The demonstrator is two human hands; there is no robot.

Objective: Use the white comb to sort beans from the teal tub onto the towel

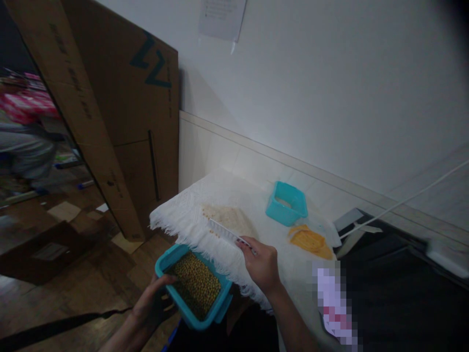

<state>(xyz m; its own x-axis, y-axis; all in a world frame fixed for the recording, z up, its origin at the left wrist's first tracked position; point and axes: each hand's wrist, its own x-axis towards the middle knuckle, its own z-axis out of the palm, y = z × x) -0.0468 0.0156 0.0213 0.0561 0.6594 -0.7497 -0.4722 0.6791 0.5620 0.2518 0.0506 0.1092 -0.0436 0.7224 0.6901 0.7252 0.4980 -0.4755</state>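
My left hand [156, 298] grips the near-left rim of a teal plastic container [161, 266], thumb over the edge. Small round yellow-green beans [200, 281] fill much of this container, which is tilted just below the table's fringed edge. In my right hand [262, 264] is a white comb [225, 231], long and thin, with what look like teeth along it. Its far end reaches over the tablecloth beside a few scattered beans [212, 230]. Just behind the comb lies a low heap of pale fine grain [230, 215].
A white fringed cloth [252, 190] covers the table. Toward the wall stands a second teal container [286, 213] with pale contents, beside a crumpled orange cloth-like piece [311, 242]. A large cardboard box [135, 112] rises at left. Another person [29, 127] appears blurred at far left.
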